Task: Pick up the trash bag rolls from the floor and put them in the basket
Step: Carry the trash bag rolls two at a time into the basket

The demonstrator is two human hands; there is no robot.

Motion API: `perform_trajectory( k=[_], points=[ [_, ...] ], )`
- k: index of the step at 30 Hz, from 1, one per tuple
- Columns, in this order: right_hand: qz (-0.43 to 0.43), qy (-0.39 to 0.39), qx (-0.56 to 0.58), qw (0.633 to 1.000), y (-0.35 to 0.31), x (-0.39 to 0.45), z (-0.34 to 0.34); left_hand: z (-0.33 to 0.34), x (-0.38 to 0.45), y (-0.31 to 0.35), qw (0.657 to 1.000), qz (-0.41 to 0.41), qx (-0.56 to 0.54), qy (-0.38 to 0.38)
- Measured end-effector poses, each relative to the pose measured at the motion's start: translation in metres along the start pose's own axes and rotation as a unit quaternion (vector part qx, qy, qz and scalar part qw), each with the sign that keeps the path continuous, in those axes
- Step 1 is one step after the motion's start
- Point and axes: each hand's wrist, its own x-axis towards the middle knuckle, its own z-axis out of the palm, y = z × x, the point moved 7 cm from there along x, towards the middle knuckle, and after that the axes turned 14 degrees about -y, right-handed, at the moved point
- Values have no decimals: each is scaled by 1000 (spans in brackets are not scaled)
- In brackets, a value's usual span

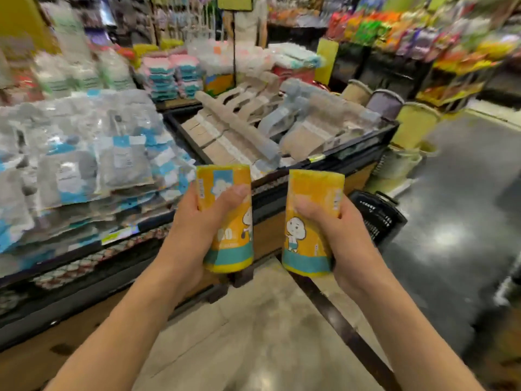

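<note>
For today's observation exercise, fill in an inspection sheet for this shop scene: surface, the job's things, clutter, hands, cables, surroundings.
Surface: pale floor, dark glossy floor further right.
Job's things: two yellow trash bag rolls, left roll and right roll, both held upright; black basket on the floor at right.
Clutter: nothing seen on the floor nearby.
Hands: left hand grips the left roll; right hand grips the right roll.
Cables: nothing seen.
Surroundings: display bins of packaged goods, blurred snack shelves.
</note>
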Motion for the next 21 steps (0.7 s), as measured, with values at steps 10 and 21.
perform_trajectory(
  k=[10, 21],
  points=[
    [-1, 225, 11, 974, -18, -27, -213, 215, 142, -32, 979, -27, 11, -202],
    [-3, 351, -8, 936, -52, -2, -377, 357, 288, -56, 959, -34, 11, -281]
  ],
)
